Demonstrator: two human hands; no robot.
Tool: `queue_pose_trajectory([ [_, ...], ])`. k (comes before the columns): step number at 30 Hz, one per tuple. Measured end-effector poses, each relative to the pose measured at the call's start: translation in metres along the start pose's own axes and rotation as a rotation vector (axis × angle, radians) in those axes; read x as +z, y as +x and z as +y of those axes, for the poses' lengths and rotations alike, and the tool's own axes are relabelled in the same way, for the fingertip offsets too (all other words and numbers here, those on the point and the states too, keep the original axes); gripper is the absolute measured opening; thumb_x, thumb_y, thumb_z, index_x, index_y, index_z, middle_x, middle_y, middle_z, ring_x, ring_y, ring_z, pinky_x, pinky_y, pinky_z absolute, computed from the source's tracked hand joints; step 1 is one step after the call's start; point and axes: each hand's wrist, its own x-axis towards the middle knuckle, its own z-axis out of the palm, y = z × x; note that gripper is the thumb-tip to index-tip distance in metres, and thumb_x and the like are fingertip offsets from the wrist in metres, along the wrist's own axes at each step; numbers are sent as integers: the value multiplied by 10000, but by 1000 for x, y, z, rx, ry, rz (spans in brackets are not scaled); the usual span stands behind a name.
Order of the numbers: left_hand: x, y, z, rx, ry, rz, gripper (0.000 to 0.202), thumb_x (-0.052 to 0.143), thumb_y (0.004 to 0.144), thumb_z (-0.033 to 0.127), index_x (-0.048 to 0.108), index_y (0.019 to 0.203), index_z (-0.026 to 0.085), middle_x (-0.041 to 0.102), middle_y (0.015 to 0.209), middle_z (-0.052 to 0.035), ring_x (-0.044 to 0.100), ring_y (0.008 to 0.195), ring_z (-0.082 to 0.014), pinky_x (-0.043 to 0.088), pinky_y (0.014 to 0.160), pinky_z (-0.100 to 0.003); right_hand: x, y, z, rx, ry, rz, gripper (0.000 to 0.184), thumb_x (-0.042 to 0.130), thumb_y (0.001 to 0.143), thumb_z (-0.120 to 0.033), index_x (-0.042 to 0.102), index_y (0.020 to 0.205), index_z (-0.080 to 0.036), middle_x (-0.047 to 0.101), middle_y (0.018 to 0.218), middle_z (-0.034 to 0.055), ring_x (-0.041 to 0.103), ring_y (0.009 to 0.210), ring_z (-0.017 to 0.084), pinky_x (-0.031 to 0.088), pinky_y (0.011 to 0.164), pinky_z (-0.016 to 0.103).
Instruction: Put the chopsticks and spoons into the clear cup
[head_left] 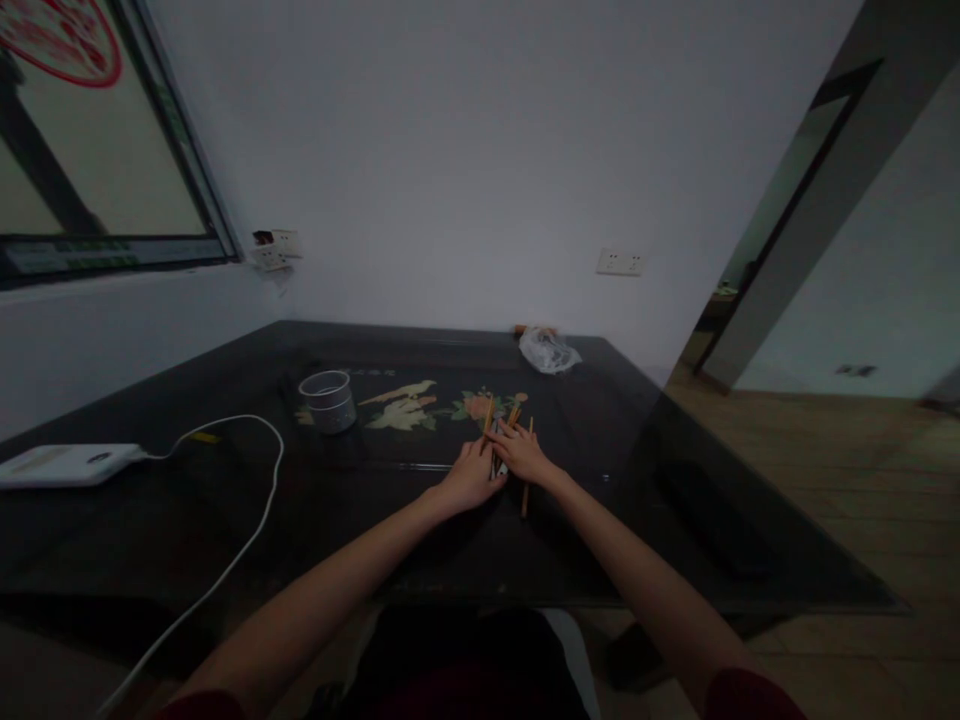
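My left hand [474, 474] and my right hand [523, 452] meet over the dark table, closed around a loose bundle of thin yellow-brown sticks [489, 412]. Whether these are chopsticks or pencils I cannot tell. The bundle's upper ends poke out above my fingers, pointing in slightly different directions. A single stick [525, 500] runs under my right hand, its lower end showing toward me. Something white shows between the two hands, too small to make out. The fingers of my right hand reach across to my left hand and partly cover the sticks.
A clear plastic cup [328, 402] stands left of my hands. Farther left lies a white device [71, 465] with a white cable [274, 480] trailing off the front edge. A crumpled plastic bag [549, 350] lies near the wall. A dark flat object [712, 520] is at right.
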Motion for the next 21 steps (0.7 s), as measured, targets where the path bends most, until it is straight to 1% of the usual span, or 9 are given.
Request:
queue_pose_trajectory([
  [3,6,1,12,15,-22,14,520,508,835,421,437,1280,160,411,1390,-162,400,1263,-293,328,1041,-464,-3,-7,13,-2,-18,4,438,320,947,-366,379,1380,-390,251,1523,-4,235,1375,316,259,1036,591],
  [6,7,-2,17,1,-29,15,572,468,856,494,430,1307,144,389,1415,-159,383,1273,-292,320,1055,-445,-2,-9,21,-17,-24,9,442,324,947,-368,368,1387,-385,249,1523,-9,225,1378,320,247,1042,594],
  [9,4,-6,15,4,-21,-3,573,421,876,522,439,1311,149,414,1403,-146,379,1278,-275,318,1060,-423,1,-8,24,-16,-15,14,456,329,948,-368,331,1404,-382,248,1523,-4,207,1387,303,236,1055,577],
  [13,-1,-8,9,24,-1,-9,552,412,879,530,457,1298,173,449,1379,-121,387,1261,-272,326,1053,-427,3,-8,24,-1,3,28,478,350,946,-382,286,1419,-389,238,1528,-1,204,1391,281,232,1066,548],
  [17,-2,-7,8,29,13,-6,521,425,880,501,468,1287,178,472,1354,-118,394,1244,-273,333,1048,-425,5,-9,23,14,-3,79,490,363,939,-396,279,1422,-389,224,1532,-5,219,1385,281,261,1054,537],
  [21,-2,-6,8,23,36,-7,517,414,887,487,466,1296,175,468,1357,-117,389,1242,-280,339,1042,-425,6,-8,19,52,19,105,487,359,937,-356,297,1420,-376,209,1536,-14,204,1388,283,265,1051,541],
])
